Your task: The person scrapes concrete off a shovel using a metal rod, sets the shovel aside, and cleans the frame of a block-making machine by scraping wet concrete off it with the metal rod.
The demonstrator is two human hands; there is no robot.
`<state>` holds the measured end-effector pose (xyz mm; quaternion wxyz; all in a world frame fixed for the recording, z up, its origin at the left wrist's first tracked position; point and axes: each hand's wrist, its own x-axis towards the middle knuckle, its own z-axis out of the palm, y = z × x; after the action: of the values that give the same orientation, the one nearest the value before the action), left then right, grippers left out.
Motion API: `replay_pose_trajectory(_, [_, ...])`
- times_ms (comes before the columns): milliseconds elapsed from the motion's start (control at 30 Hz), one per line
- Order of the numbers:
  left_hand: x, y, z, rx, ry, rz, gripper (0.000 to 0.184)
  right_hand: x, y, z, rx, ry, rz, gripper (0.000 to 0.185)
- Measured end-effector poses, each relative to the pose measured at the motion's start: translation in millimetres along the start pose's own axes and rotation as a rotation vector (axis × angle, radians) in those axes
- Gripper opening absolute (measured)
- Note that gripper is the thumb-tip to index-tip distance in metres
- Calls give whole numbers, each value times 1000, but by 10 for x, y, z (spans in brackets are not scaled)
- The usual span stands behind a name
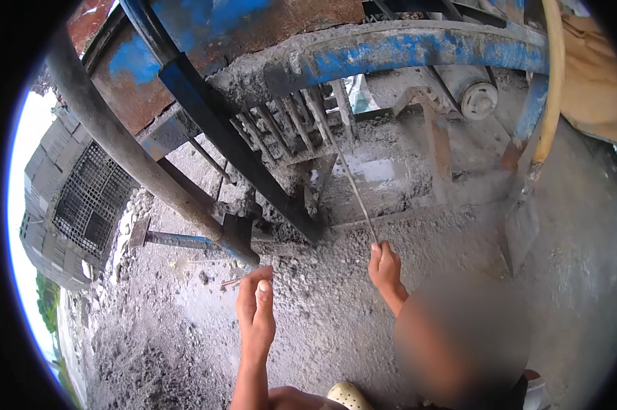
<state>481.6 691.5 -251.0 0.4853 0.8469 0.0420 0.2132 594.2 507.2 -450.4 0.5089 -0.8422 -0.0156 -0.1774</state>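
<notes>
My right hand (385, 268) grips the near end of a thin metal rod (353, 183). The rod slants up and away, its far end reaching the row of vertical bars (281, 126) under a blue machine frame (418, 53) caked with grey mix. My left hand (255, 314) is raised over the gritty ground, its thumb apart from the half-bent fingers, with nothing visible in it. Just beyond it ends a thick grey pipe-like lever (127, 154), close to a dark blue bar (240, 147). A large blur hides most of my right forearm.
A wooden handle (549, 89) stands at the right, before tan cloth (599, 75). A round pulley (479, 100) sits under the frame. Stacked grey blocks (52, 160) are at far left, a heap of grey mix (134, 365) lower left. A perforated shoe (349, 395) shows below.
</notes>
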Motion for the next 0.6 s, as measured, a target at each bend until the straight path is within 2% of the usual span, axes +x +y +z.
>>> replay_pose_trajectory(33, [-19,-9,-13,-5,14,-29,40,-65,33,23,84,45,-33,37])
replay_pose_trajectory(67, [-21,43,12,-36,48,-71,39,-42,63,94,9,64,-1,34])
replay_pose_trajectory(167, [-36,77,-2,11,1,9,38,153,-22,2,-279,-132,86,23])
replay_pose_trajectory(233, [-55,82,-42,14,-30,64,36,102,-121,-81,-133,-88,61,26])
replay_pose_trajectory(333, [-58,56,-60,-55,22,-37,36,-87,56,-68,47,12,-11,38])
replay_pose_trajectory(433, [-100,136,-35,-48,15,-33,38,107,391,92,-299,-113,-8,33])
replay_pose_trajectory(533, [-95,74,-74,-25,-25,49,38,103,-58,-201,-60,-47,22,32])
replay_pose_trajectory(600, [-55,49,-59,-44,6,-11,38,-90,1,-189,114,50,-1,33])
